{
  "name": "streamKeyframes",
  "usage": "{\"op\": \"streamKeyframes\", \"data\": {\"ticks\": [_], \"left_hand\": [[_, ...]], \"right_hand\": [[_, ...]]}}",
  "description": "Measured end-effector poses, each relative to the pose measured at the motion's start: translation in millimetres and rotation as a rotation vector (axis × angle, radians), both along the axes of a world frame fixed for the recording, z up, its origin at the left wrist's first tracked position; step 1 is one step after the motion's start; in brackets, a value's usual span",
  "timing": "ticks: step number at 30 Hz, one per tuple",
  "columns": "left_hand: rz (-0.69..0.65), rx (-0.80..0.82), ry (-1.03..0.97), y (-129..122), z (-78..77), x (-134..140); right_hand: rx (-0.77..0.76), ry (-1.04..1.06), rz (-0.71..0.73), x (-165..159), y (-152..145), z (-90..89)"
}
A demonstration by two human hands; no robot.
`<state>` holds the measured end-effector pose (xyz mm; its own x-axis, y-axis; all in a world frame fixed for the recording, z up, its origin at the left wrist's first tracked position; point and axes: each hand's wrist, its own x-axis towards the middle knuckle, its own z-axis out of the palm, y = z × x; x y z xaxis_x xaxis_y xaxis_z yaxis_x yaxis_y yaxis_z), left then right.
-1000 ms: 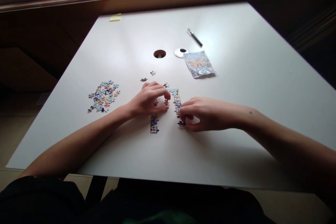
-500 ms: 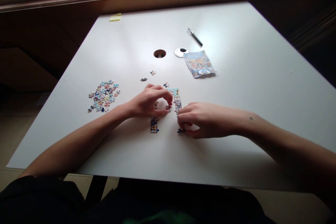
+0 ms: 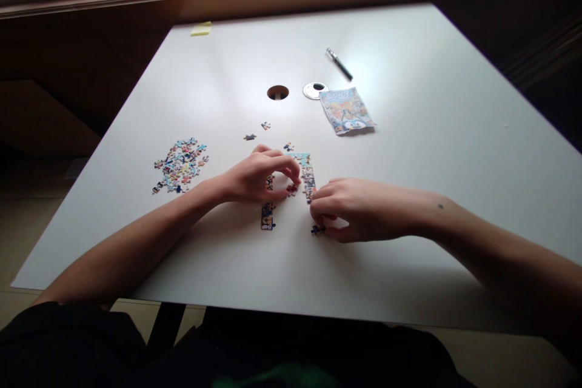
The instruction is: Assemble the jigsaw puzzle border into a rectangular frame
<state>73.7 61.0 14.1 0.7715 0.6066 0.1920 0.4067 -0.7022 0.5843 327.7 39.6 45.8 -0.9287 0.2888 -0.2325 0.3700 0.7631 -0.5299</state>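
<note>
My left hand (image 3: 261, 174) is closed in a pinch on a small reddish jigsaw piece (image 3: 291, 190), inside a partly joined puzzle border. The border's right strip (image 3: 308, 179) runs from a light-blue top corner down toward my right hand. Its left strip (image 3: 267, 216) lies below my left hand, which hides part of it. My right hand (image 3: 345, 209) has thumb and fingers closed on a dark-blue jigsaw piece (image 3: 318, 230), low over the table just beneath the right strip.
A heap of loose pieces (image 3: 180, 165) lies on the white table (image 3: 218, 273) at left. Stray pieces (image 3: 250, 136) lie behind my left hand. Farther back are a cable hole (image 3: 277, 93), its round cover (image 3: 313, 91), a picture sheet (image 3: 348, 111), a pen (image 3: 339, 64) and a yellow sticky note (image 3: 200, 29).
My right hand has shifted slightly right with the dark-blue piece, uncovering more of the right strip's lower end. My left hand keeps its pinch almost in place.
</note>
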Motion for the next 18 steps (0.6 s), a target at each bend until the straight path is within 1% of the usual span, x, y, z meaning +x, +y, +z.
{"op": "streamKeyframes", "data": {"ticks": [4, 7, 10, 15, 18], "left_hand": [[-0.005, 0.009, 0.027, 1.0, 0.4, -0.2], [-0.003, 0.057, 0.068, 1.5, -2.4, 0.0], [-0.009, 0.08, 0.069, 0.3, -4.3, 1.5], [-0.047, 0.048, 0.078, -2.0, -0.2, 2.4], [-0.022, 0.075, 0.084, -1.3, 0.3, 1.6]], "right_hand": [[-0.001, 0.007, 0.005, 1.3, 0.0, -0.3], [-0.003, 0.009, -0.005, 2.0, -0.3, -0.3], [0.002, -0.006, -0.006, 2.4, -0.3, 0.2], [-0.001, -0.001, -0.008, 3.4, 0.4, 0.6], [-0.004, 0.0, -0.003, 3.8, 0.8, 0.3]]}}
